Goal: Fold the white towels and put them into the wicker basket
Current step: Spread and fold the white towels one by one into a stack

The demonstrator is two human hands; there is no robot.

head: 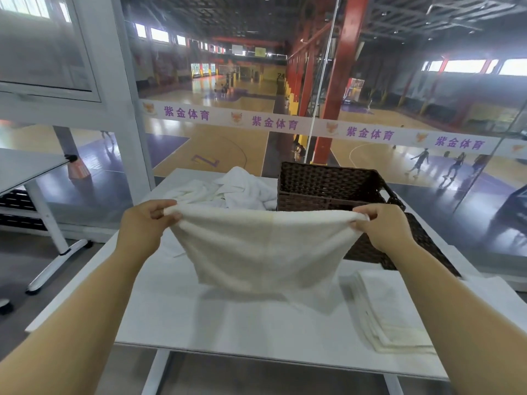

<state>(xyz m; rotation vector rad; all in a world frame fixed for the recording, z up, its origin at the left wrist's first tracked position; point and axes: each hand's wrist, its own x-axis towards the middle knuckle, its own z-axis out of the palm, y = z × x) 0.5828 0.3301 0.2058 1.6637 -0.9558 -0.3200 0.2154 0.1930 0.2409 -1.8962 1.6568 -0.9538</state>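
A white table (176, 317) stands against a glass wall (199, 132) that overlooks a basketball court; a banner strip (273, 122) with purple characters runs across the glass. A second table (25, 166) stands to the left, apart from the first.

On the far right of the white table sits a dark brown wicker basket (328, 186), open side up, with a cut-out handle on its right wall. Just left of it, touching its left wall, lies a heap of unfolded white towels (228, 189). On the near right of the table lies a stack of folded white towels (390, 315), its long axis running away from the person; whether it touches the basket cannot be told.

The held towel (256, 249) hangs above the table centre, in front of the basket and hiding part of its near wall. Its top edge runs level from left to right, and the cloth drapes down toward the table surface. The left hand (142, 226) pinches the top left corner between thumb and curled fingers. The right hand (382, 226) pinches the top right corner likewise.
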